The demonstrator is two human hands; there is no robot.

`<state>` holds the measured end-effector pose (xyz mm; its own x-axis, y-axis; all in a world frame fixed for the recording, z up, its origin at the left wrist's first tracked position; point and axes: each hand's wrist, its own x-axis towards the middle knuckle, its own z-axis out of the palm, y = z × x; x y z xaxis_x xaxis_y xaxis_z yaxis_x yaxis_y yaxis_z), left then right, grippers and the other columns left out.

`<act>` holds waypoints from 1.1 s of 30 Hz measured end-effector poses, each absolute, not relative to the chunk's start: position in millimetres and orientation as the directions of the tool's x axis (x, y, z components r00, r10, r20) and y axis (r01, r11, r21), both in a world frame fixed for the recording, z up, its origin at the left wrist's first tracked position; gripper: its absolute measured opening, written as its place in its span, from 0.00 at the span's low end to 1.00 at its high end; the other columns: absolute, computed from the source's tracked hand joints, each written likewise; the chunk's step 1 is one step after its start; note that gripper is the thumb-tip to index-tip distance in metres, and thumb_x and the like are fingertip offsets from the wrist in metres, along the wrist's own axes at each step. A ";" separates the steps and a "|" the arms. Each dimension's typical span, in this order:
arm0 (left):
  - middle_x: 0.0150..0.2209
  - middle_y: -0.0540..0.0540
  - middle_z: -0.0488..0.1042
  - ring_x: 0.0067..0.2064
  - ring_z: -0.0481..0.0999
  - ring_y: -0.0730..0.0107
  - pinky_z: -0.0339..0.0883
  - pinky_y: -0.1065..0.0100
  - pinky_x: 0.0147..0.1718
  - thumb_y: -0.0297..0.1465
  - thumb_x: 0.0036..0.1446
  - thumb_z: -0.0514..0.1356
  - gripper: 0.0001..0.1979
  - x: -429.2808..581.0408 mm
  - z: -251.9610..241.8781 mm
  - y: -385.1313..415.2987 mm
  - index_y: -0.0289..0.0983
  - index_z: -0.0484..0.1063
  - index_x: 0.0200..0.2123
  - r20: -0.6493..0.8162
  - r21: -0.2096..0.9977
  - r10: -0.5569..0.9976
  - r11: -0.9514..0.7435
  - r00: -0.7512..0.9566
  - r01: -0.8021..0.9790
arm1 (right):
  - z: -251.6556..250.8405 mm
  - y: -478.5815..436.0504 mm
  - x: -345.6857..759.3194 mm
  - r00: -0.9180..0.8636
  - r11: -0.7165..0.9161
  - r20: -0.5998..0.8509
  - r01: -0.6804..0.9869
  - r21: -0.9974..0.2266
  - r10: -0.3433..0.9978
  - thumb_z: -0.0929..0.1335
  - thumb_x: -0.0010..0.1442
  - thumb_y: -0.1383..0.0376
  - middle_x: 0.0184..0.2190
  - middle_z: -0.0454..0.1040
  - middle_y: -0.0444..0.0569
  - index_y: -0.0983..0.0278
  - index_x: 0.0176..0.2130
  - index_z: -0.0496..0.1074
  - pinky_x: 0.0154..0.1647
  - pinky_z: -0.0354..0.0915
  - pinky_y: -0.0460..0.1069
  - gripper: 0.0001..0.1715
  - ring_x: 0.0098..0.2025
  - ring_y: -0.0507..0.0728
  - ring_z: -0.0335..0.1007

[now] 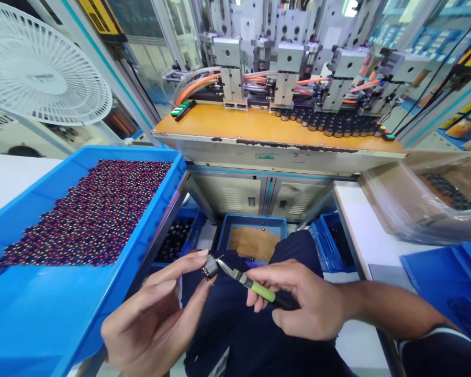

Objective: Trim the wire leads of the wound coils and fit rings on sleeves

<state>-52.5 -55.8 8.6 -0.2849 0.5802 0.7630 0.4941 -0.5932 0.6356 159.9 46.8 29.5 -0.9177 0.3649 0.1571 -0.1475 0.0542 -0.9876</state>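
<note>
Between the thumb and fingers of my left hand (157,314) is a small dark cylindrical motor part (210,267) with copper-coloured bits and thin wire ends. My right hand (304,298) grips pliers (261,289) with green and black handles. The pliers' jaws are at the side of the part, close to a thin wire sticking out of it. Whether the jaws are closed on that wire is too small to tell. Both hands are above my lap, in dark trousers.
On the left, a blue tray (141,251) holds many small parts with red dots. A machine with an orange-topped bench (220,123) stands ahead, dark cylinders (333,125) lined up on it. Blue bins (329,243) sit below; a plastic-lined carton (400,204) is at right. A white fan (43,68) stands upper left.
</note>
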 end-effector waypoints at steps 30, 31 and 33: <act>0.44 0.45 0.80 0.46 0.81 0.64 0.78 0.69 0.43 0.18 0.48 0.68 0.19 -54.0 3.9 -62.3 0.39 0.78 0.43 0.437 0.899 0.698 -0.355 -0.567 0.256 | 32.3 51.7 154.5 -0.887 0.321 0.084 0.075 -0.944 0.454 0.64 0.52 0.74 0.32 0.71 0.46 0.65 0.40 0.72 0.36 0.66 0.46 0.15 0.32 0.51 0.68; 0.43 0.45 0.80 0.45 0.81 0.65 0.78 0.71 0.41 0.24 0.48 0.70 0.14 -57.5 2.6 -64.4 0.39 0.80 0.40 0.305 0.948 0.725 -0.291 -0.618 0.126 | 33.1 55.3 155.7 -0.874 0.444 0.107 0.131 -0.886 0.474 0.64 0.52 0.74 0.33 0.73 0.47 0.64 0.42 0.73 0.38 0.67 0.46 0.17 0.34 0.52 0.70; 0.41 0.44 0.81 0.42 0.82 0.66 0.76 0.73 0.40 0.33 0.43 0.75 0.14 -66.4 0.4 -68.8 0.39 0.81 0.36 0.049 0.964 0.749 -0.209 -0.660 -0.165 | 38.0 71.4 155.7 -0.831 0.661 0.224 0.211 -0.720 0.510 0.65 0.55 0.71 0.40 0.77 0.51 0.63 0.51 0.73 0.43 0.69 0.49 0.24 0.41 0.57 0.74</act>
